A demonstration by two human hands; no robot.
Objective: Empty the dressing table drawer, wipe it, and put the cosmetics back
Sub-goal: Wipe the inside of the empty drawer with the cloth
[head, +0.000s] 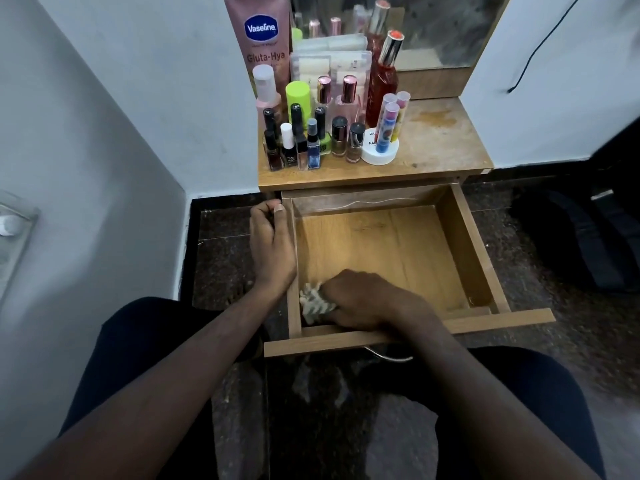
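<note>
The light wooden pull-out drawer of the small wooden dressing table was drawn fully out, and its pale wood floor was bare apart from one thing. A crumpled white cloth was held in the near left corner of the drawer, against the left wall and just behind the front panel. The right hand was laid over the cloth with the fingers curled down round it, so that the cloth was gripped and pressed onto the drawer floor; only the left part of the cloth was seen, bunched out beyond the fingertips, the rest being hidden beneath the palm. The left hand was placed along the outside of the drawer's left wall, with the fingers curled over the wall's top edge near the back corner and the wrist resting against the wall close to the cloth.

The cosmetics were stood on the left part of the tabletop, well apart from both hands: a tall pink Vaseline lotion tube at the back, a lime green capped bottle, a tall red bottle with a silver neck, two pink perfume bottles with metallic caps, and a row of small dark nail polish bottles at the front. A clear plastic box of white pads was set behind them, and a round white holder with clear tubes was placed at the right end of the group.
</note>
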